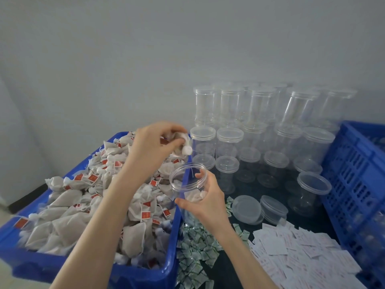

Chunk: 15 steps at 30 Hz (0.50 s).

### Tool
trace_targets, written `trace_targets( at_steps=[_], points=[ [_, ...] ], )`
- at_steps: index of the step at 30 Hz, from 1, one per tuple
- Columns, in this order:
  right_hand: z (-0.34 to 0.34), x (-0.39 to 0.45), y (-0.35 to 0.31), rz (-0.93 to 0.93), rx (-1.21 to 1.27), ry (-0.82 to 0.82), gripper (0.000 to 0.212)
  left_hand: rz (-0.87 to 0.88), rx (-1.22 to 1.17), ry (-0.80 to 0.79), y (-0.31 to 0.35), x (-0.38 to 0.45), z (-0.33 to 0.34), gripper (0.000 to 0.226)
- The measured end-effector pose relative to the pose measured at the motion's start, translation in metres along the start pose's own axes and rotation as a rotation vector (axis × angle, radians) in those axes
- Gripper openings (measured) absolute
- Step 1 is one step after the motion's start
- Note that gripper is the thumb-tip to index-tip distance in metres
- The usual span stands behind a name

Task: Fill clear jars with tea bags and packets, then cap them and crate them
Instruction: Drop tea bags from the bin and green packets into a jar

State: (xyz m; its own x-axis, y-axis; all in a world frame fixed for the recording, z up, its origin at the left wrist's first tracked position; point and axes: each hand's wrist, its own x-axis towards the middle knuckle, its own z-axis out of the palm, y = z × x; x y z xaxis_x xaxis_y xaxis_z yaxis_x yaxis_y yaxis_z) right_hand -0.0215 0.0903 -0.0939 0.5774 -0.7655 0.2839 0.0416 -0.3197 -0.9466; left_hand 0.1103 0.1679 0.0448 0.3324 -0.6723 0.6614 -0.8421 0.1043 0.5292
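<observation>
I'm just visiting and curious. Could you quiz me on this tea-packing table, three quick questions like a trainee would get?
1. True or false: the open jar in the right hand is already capped.
2. What does the left hand hold above it: A a lid, B tea bags, C a white packet?
3. Where do the loose tea bags come from?

Key: 1 false; 2 B; 3 the blue bin on the left.
</observation>
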Motion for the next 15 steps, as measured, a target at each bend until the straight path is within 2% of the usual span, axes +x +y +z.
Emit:
trace_targets(
  at_steps=[5,7,8,10,12,13,15],
  points=[
    [-0.001,-0.001,-0.004,-0.02,0.036,0.02,0.087,0.004,0.026,-0.51,-0.004,-0.01,0.022,0.028],
    [-0.002,-0.001,-0.006,-0.021,0.05,0.011,0.09,-0.038,-0.076,-0.607,-0.013,-0.012,0.025,0.032],
    [-0.002,-0.002,-0.007,-0.019,0.049,0.009,0.091,-0.062,-0.118,-0.582,-0.02,-0.011,0.025,0.032],
    [-0.003,-0.003,-0.008,-0.014,0.036,0.013,0.09,-0.089,-0.096,-0.414,-0.038,-0.006,0.022,0.031],
    [-0.003,-0.004,-0.007,0.002,0.044,0.01,0.09,-0.176,0.084,-0.234,-0.065,0.0,0.02,0.026],
    [-0.003,-0.004,-0.008,0.008,0.046,0.008,0.091,-0.25,0.235,-0.21,-0.081,0.002,0.02,0.025],
    [-0.002,-0.004,-0.008,0.003,0.047,0.012,0.094,-0.435,0.579,-0.36,-0.111,-0.001,0.023,0.03]
  ],
)
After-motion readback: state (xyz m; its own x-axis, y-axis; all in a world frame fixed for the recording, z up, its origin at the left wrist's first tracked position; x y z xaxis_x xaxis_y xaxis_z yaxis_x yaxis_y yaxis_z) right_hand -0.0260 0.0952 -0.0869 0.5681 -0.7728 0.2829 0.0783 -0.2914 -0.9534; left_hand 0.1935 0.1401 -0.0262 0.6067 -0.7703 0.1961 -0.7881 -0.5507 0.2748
